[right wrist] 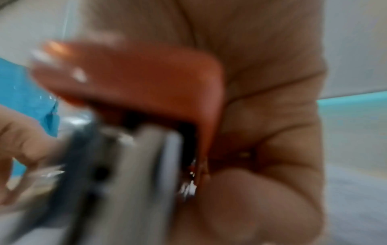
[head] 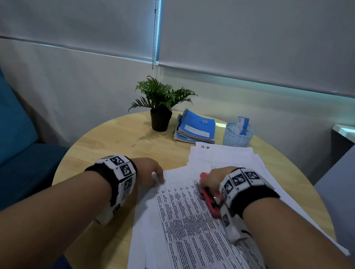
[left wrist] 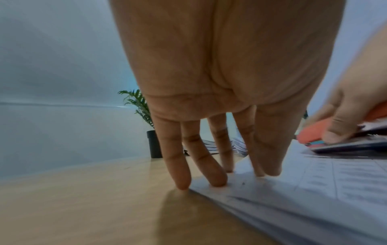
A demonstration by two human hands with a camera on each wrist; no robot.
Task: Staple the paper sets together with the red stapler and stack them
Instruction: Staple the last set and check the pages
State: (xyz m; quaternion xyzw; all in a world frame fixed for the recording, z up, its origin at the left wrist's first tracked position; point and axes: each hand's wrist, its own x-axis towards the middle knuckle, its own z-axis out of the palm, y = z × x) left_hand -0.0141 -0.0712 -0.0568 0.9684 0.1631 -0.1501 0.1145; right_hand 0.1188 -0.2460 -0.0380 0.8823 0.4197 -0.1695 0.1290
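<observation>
head view: the left hand (head: pixel 151 171) is pressing straight fingers on the paper set (head: pixel 196 223) at the near right of the desk (head: pixel 111 141). the right hand (head: pixel 213 179) is curling round the red stapler (head: pixel 209 199) over the sheets. left wrist view: fingertips (left wrist: pixel 218 182) are pinning the thin, floppy corner. right wrist view: blurred, but the stiff stapler looks best squeezed at its far end.

Head view: high, looking forward and down over the round bench (head: pixel 111 136). Left wrist view: low, close behind the fingers (left wrist: pixel 182 167), facing the potted plant (left wrist: pixel 138 106). Right wrist view: very close, blurred. Head and left wrist views share the potted plant (head: pixel 161 102).
</observation>
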